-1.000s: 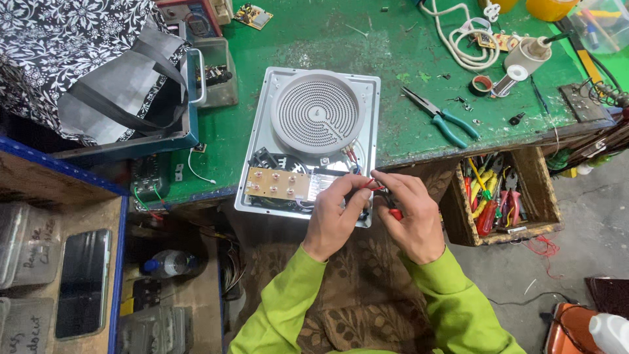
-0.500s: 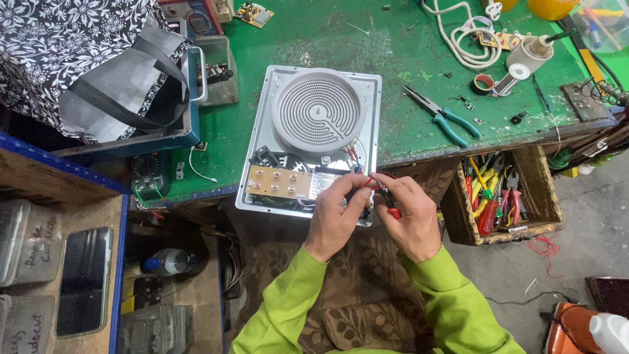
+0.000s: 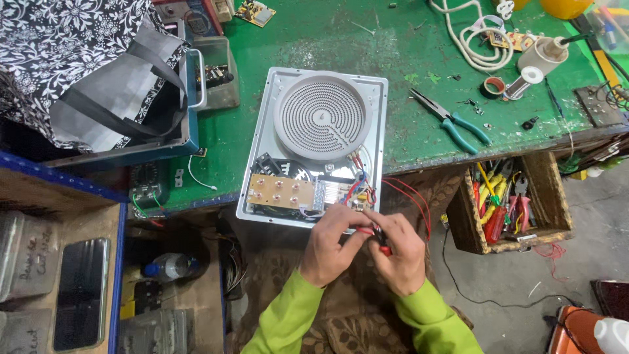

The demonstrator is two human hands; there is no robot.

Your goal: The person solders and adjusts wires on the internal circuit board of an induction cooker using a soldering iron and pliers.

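Item: opened electric hotplate [image 3: 314, 147], frame centre, overhanging the green tabletop [image 3: 406, 59]. My left hand [image 3: 331, 246] and right hand [image 3: 400, 255] were pinched together on its red wires [image 3: 406, 196] at lower centre. Step: wiring, by my reckoning; next needs a steady grip.

Worn green workbench [image 3: 314, 39] above a grey concrete floor [image 3: 524, 288].

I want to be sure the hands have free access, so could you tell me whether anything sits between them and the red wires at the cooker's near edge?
Nothing visible does. The left hand and right hand already meet on the red wires beside the opened cooker, their fingers pinching a small red-tipped part.
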